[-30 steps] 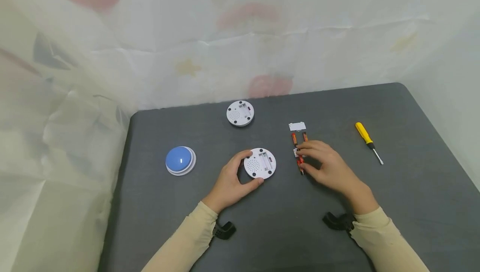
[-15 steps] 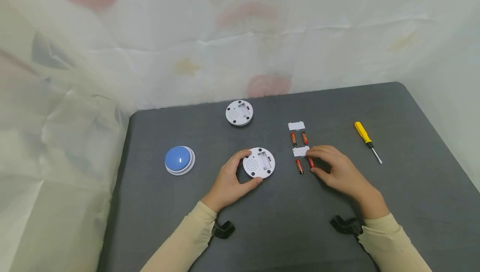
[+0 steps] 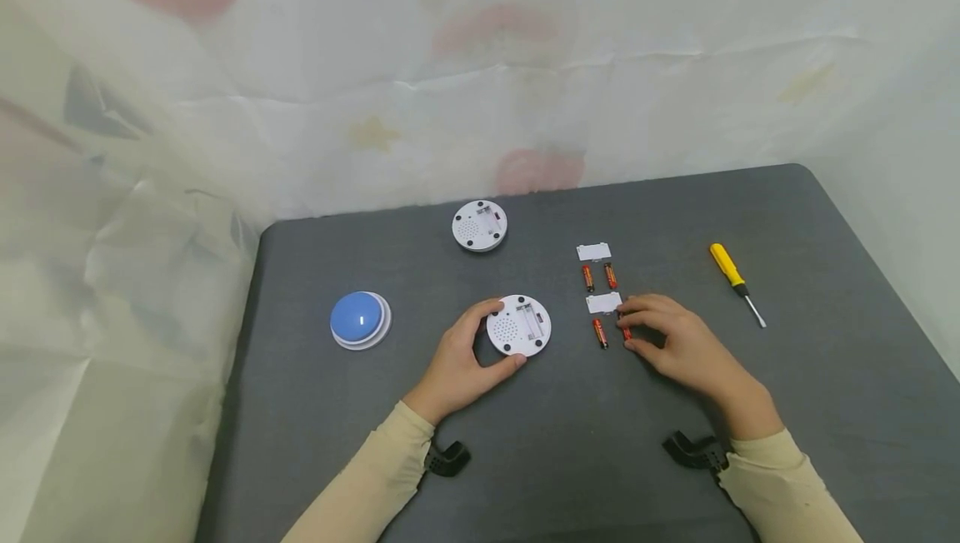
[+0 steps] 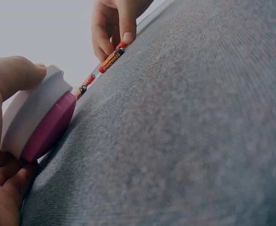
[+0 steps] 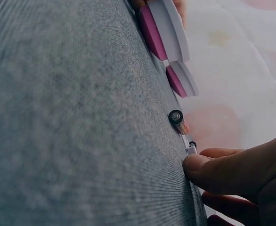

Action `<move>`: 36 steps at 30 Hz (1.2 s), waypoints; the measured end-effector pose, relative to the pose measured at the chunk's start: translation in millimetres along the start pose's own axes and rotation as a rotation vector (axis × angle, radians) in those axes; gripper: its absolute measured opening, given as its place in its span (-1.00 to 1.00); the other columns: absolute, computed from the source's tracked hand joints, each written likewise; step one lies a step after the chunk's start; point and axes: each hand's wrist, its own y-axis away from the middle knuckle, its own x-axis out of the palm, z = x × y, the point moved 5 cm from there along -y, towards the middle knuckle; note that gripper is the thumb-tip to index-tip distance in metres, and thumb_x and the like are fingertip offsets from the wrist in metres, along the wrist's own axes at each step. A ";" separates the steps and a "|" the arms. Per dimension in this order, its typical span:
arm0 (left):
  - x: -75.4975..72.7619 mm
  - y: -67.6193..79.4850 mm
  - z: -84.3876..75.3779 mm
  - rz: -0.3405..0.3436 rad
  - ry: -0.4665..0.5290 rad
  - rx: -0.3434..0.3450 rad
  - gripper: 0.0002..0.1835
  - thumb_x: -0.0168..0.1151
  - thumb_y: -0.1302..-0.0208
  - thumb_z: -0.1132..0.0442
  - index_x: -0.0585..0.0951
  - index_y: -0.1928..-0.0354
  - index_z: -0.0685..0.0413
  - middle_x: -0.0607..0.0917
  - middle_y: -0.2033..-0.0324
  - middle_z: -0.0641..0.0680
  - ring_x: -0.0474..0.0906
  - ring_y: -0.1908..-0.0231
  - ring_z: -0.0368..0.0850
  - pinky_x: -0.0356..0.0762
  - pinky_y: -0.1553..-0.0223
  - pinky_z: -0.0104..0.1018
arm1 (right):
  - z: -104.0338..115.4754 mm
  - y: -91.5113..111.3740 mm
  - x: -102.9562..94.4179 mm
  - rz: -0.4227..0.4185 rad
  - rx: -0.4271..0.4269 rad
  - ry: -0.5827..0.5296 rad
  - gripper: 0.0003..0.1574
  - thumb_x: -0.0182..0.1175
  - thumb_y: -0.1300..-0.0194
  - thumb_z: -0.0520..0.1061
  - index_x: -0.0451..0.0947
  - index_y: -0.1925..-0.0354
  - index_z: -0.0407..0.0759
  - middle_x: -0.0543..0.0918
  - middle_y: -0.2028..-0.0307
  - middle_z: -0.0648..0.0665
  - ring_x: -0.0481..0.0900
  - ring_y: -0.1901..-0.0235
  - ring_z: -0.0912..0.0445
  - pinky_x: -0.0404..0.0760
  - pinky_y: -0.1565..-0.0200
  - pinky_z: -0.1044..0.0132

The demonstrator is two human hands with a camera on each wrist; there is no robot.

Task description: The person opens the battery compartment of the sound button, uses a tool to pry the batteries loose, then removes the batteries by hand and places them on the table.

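Grip of the left hand [image 3: 465,360]: thumb and fingers are curving round the rim of the near button [image 3: 510,331], which is lying base up, pink dome down, on the grey worktop [image 3: 570,460]. Grip of the right hand [image 3: 678,343]: thumb and fingertips are pinching the near right battery [image 3: 627,333], partly hidden by them; whether it is being picked up or set down is not showing. The near left battery [image 3: 600,333] is lying loose beside it, just below the near cover [image 3: 602,303]. Two far batteries [image 3: 587,278] are lying side by side between that cover and the far cover [image 3: 594,252]. Progress, as judged: opening-up is looking complete on two units. The near button and the far button [image 3: 471,231], also base up, are showing uncovered bays that appear empty, all four batteries lying outside. Neither cover is being fitted; closing is remaining undone. The blue button [image 3: 356,316] is standing dome up, hiding its underside, so its bay cannot be judged. The screwdriver [image 3: 739,285] is lying well apart, untouched.
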 end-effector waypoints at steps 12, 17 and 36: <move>0.4 0.4 -1.3 -0.006 0.001 -0.018 -0.12 0.70 -0.21 0.06 0.48 -0.51 0.05 0.58 -0.43 0.02 0.49 -0.44 -0.07 0.40 -0.49 -0.01 | 0.0 -3.6 -2.0 -0.060 0.061 0.011 -0.56 0.66 -0.08 -0.36 0.82 0.05 -0.16 0.75 -0.08 -0.15 0.66 -0.09 -0.08 0.35 -0.27 0.57; 0.9 0.0 -0.9 -0.020 -0.001 -0.012 -0.13 0.70 -0.21 0.07 0.48 -0.50 0.05 0.59 -0.43 0.01 0.50 -0.43 -0.07 0.40 -0.48 -0.02 | 8.6 -13.7 6.0 -0.094 0.045 -0.054 -0.51 0.64 -0.12 -0.36 0.79 -0.04 -0.19 0.74 -0.11 -0.18 0.67 -0.13 -0.04 0.38 -0.28 0.57; 17.7 -7.4 -6.6 0.016 -0.005 0.012 -0.12 0.65 -0.29 0.03 0.43 -0.55 0.07 0.52 -0.49 0.03 0.45 -0.49 -0.07 0.41 -0.49 -0.01 | 48.1 -42.8 50.7 0.067 -0.052 -0.121 -0.48 0.62 -0.27 -0.22 0.75 -0.18 -0.16 0.64 -0.32 -0.18 0.68 -0.23 -0.06 0.62 -0.25 0.20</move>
